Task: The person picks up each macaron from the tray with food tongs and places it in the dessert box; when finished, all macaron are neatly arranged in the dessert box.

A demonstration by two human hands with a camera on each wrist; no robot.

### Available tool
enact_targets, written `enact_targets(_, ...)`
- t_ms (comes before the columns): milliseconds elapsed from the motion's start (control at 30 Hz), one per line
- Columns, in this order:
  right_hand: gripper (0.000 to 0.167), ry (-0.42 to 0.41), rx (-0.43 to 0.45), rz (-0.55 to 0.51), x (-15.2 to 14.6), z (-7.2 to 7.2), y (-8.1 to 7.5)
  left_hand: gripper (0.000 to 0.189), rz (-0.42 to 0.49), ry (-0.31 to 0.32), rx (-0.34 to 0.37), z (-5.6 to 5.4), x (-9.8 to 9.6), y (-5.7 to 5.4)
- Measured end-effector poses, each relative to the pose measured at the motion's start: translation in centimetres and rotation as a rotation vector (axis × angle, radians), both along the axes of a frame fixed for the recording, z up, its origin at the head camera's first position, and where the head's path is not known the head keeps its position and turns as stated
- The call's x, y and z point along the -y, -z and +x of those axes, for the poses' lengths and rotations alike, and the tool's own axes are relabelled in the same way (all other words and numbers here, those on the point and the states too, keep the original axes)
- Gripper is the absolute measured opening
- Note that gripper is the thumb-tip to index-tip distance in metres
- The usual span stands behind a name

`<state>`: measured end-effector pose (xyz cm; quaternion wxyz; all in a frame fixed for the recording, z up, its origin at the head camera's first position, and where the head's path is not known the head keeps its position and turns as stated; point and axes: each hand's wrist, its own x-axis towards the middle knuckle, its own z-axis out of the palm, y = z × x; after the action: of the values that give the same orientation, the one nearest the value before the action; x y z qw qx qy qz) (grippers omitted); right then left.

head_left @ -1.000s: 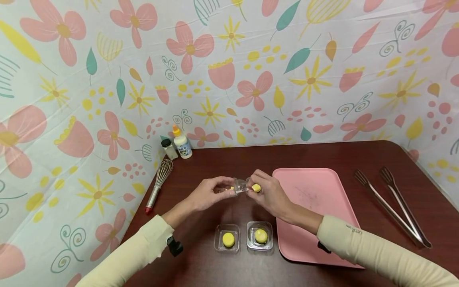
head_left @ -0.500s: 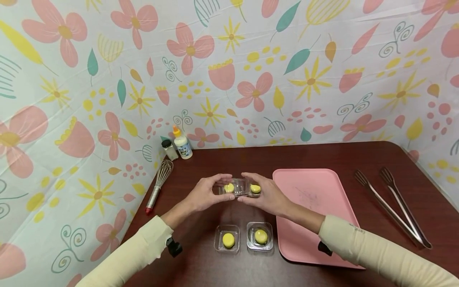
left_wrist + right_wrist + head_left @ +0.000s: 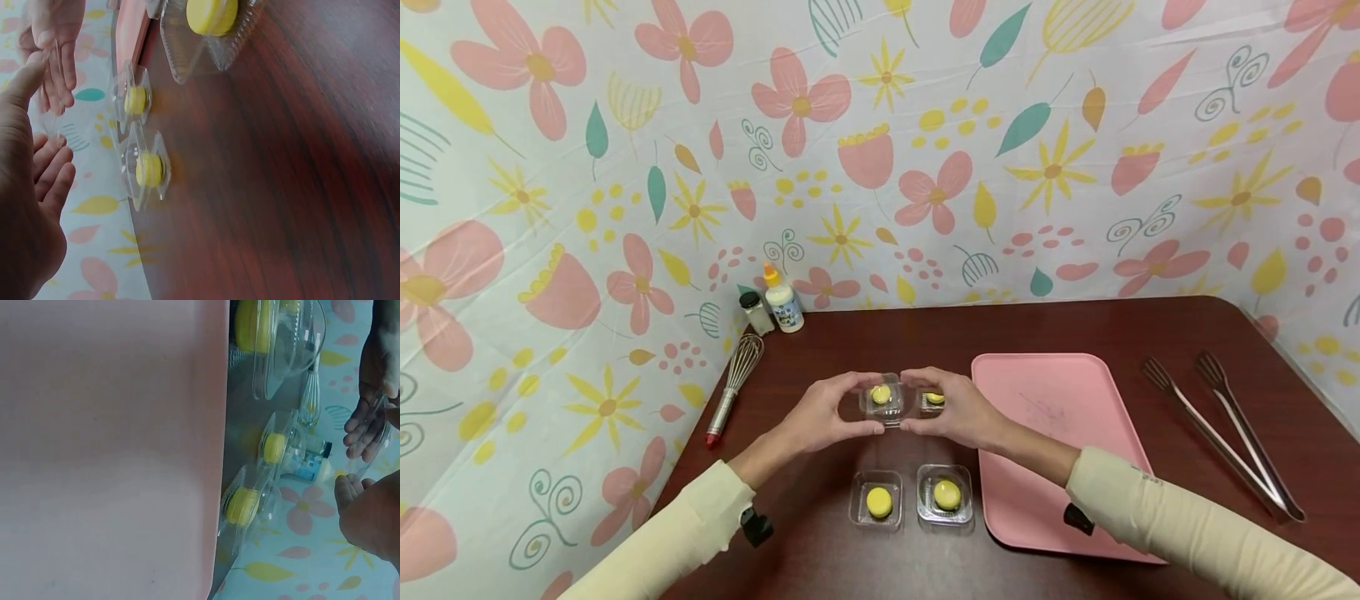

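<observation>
Between my left hand and right hand is a clear plastic lid, gripped at opposite sides between thumbs and fingers. In the right wrist view the lid is held well off the table. Beyond it stand two clear containers, each with a yellow macaron; the left macaron shows through the lid, and my right hand partly hides the right macaron. In the left wrist view both back containers appear covered. Nearer are a left container and a right container, each holding a yellow macaron.
A pink tray lies under my right forearm. Metal tongs are at far right. A whisk lies along the left edge. A white bottle and a black-capped jar stand at the back left corner, near the patterned cloth.
The lid turns in my hands and shifts slightly left, in front of the back left container. My right fingers have spread from a bunched grip to its side. The containers stay put.
</observation>
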<state>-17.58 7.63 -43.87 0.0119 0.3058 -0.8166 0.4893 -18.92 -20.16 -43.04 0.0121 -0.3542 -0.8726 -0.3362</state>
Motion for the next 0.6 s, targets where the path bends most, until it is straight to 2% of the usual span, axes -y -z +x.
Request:
enact_targets(200,0.07,-0.064,-0.118,0.039,0.6,0.8,0.5,0.074,-0.122,0.11,-0.102,0.5,0.9,0.0)
enact_targets(400,0.071,-0.105,-0.098,0.072,1.2,2.2,1.0,0.076,-0.214,0.154,-0.158,1.6,1.7,0.0)
enact_targets(500,0.07,-0.103,-0.104,0.105,1.5,2.8,1.2,0.075,-0.213,0.16,-0.157,2.1,2.0,0.3)
enact_targets(600,0.068,-0.091,-0.133,0.133,1.7,3.5,1.5,0.076,-0.174,0.184,-0.189,2.6,2.4,0.8)
